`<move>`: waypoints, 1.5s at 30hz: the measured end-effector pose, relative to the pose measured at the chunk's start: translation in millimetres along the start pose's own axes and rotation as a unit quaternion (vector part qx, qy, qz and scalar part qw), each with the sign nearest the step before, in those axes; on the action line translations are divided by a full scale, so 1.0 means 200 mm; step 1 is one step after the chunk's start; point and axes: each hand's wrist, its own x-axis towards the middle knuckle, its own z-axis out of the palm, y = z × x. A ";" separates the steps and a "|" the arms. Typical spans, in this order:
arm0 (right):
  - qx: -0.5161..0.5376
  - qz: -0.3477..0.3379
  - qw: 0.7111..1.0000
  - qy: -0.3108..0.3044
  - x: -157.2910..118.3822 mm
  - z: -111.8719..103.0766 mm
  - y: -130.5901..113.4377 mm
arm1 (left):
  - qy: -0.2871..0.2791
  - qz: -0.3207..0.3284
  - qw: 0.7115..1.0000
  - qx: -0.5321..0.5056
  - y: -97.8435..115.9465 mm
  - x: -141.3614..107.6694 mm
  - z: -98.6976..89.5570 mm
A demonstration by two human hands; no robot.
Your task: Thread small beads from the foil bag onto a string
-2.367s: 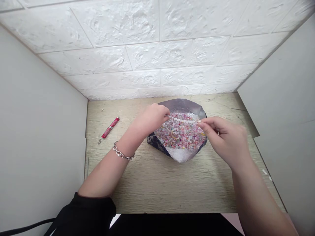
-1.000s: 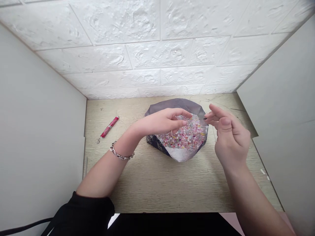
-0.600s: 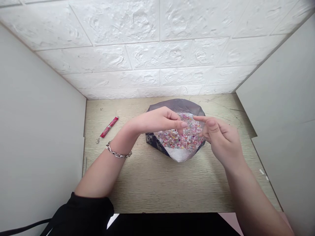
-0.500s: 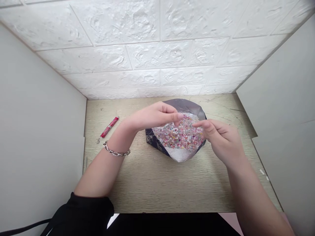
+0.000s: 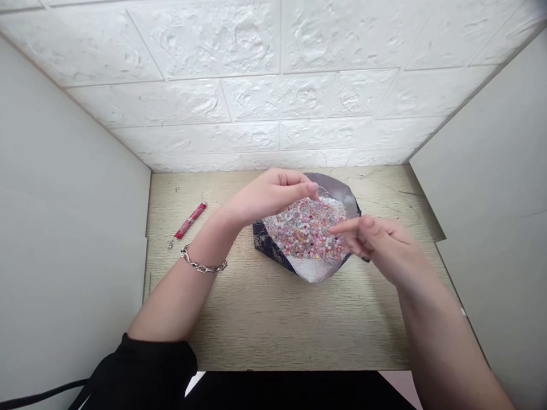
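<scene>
A dark, silver-lined bag (image 5: pixel 314 272) lies opened out on the table, holding a heap of small multicoloured beads (image 5: pixel 305 228). Above its far side, the thumb and fingers of my left hand (image 5: pixel 280 195) are pinched together. A thin, pale thread (image 5: pixel 327 191) shows faintly at those fingertips; most of its length cannot be made out. My right hand (image 5: pixel 378 242) is over the bag's right edge. Its index finger points left across the beads, apart from the thumb, while the other fingers bend loosely. I see nothing held in it.
On the left of the wooden table (image 5: pixel 299 330) lies a red tube-like piece (image 5: pixel 190 220) with a small metal clasp (image 5: pixel 170 245) near its end. Thin loose strands (image 5: pixel 384 199) lie at the back right. A white brick-patterned wall (image 5: pixel 252 97) and side panels enclose the table.
My right hand has moved slightly down and left, its index finger straightening away from the thumb. My left fingertips have risen a little.
</scene>
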 end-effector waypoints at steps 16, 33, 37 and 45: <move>0.080 -0.078 0.980 0.164 0.01 -0.09 -0.05 | -0.133 0.010 0.986 0.101 0.00 -0.02 0.00; 0.108 0.076 0.991 -0.002 0.00 -0.02 -0.05 | -0.002 0.039 0.999 -0.021 0.01 0.01 0.06; -0.037 0.093 0.990 -0.095 0.00 0.06 -0.03 | -0.116 0.022 0.981 -0.152 0.03 0.02 0.18; -0.216 0.063 0.965 -0.135 -0.01 0.13 -0.05 | -0.086 -0.055 0.947 -0.304 0.03 0.05 0.21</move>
